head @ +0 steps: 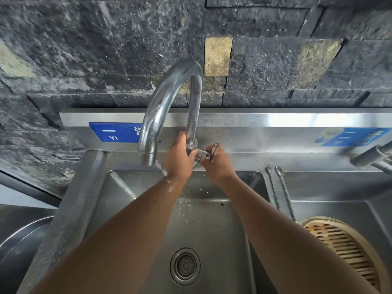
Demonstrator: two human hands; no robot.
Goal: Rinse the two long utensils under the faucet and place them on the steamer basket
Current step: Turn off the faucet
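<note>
Nearest, the basket [347, 249] sits in the right basin. Beyond it, the two utensils [282, 192] lie side by side on the divider between basins: thin, stiff metal, light, likely slippery when wet, best pinched mid-shaft. Farther, the left hand [180, 160] wraps the faucet [169, 107] base; the right hand [216, 161] pinches the valve handle [213, 152]. Water trickles out.

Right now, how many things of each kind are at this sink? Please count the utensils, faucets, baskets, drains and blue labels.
Long utensils: 2, one and another, lying on the divider between the basins
Faucets: 2, the curved faucet and a second one at the right edge
Steamer baskets: 1
Drain strainers: 1
Blue labels: 2
Total: 8
</note>
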